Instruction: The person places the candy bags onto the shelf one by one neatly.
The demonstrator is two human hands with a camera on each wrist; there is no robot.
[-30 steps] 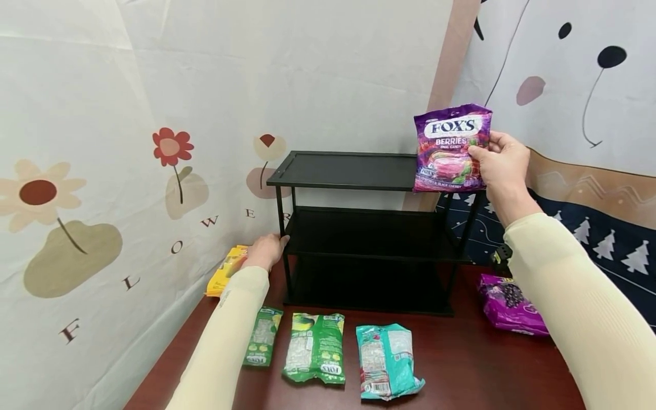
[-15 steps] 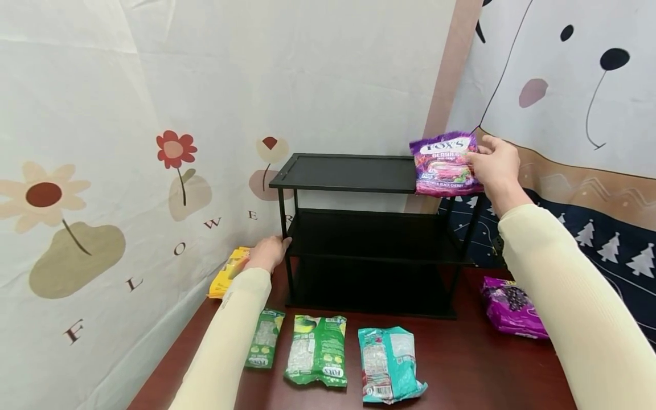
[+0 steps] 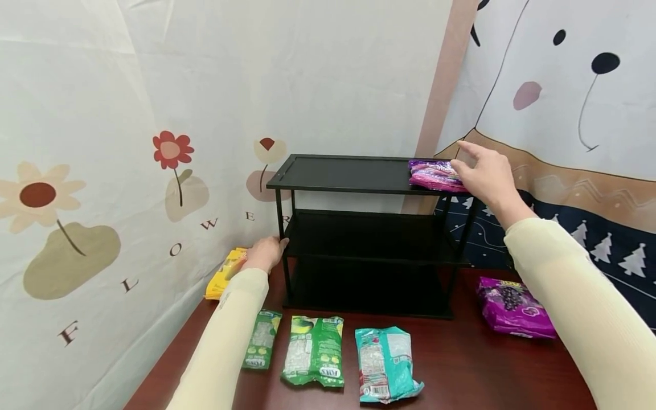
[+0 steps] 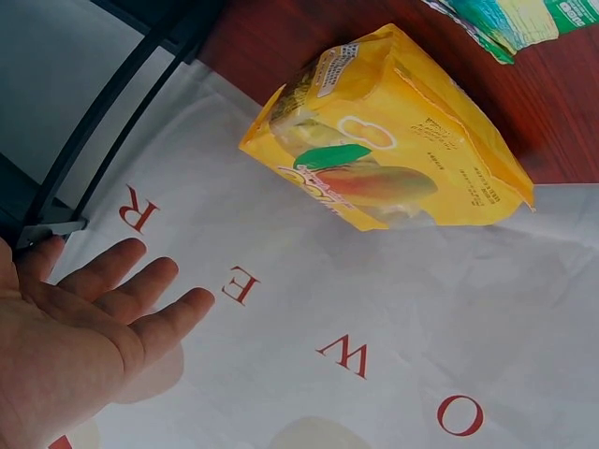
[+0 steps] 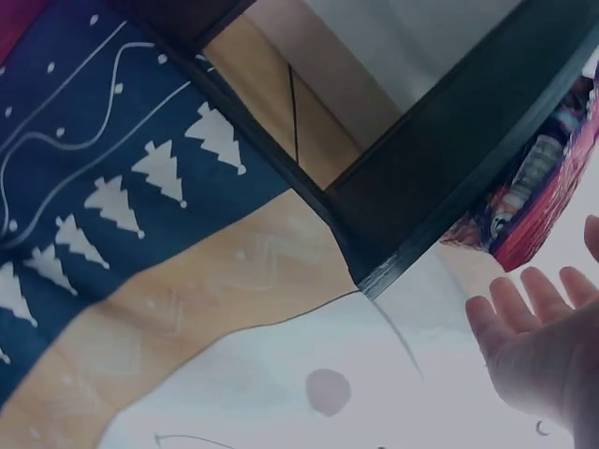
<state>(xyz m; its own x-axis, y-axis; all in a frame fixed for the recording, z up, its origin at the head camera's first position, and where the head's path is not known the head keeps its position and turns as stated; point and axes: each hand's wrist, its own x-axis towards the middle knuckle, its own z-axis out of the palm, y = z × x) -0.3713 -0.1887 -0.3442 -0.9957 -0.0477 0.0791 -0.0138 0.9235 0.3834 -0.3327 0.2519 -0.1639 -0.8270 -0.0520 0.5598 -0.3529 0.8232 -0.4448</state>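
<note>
A purple-and-pink bag of Fox's Berries candy [image 3: 437, 175] lies flat on the top tier at the right end of a black three-tier shelf rack [image 3: 353, 172]. Just beside the bag, my right hand [image 3: 487, 173] is spread, thumb and fingers apart, holding nothing. In the right wrist view the bag [image 5: 538, 182] overhangs the shelf edge slightly, and the relaxed fingers [image 5: 515, 304] are below it. My left hand [image 3: 265, 252] pinches the rack's left side at the middle tier with thumb and index finger, its other fingers [image 4: 154, 290] loosely extended.
Two green candy bags [image 3: 314, 350] [image 3: 263, 340] and a teal one [image 3: 386, 364] lie on the dark red table before the rack. A purple grape-print bag [image 3: 515, 307] lies to the right. A yellow mango-print bag [image 4: 393, 140] stands by the wall, behind my left arm.
My right hand has lowered the Berries bag from upright above the top tier to lying flat on it, then let go, its fingers opening. My left hand has stayed at the rack.
</note>
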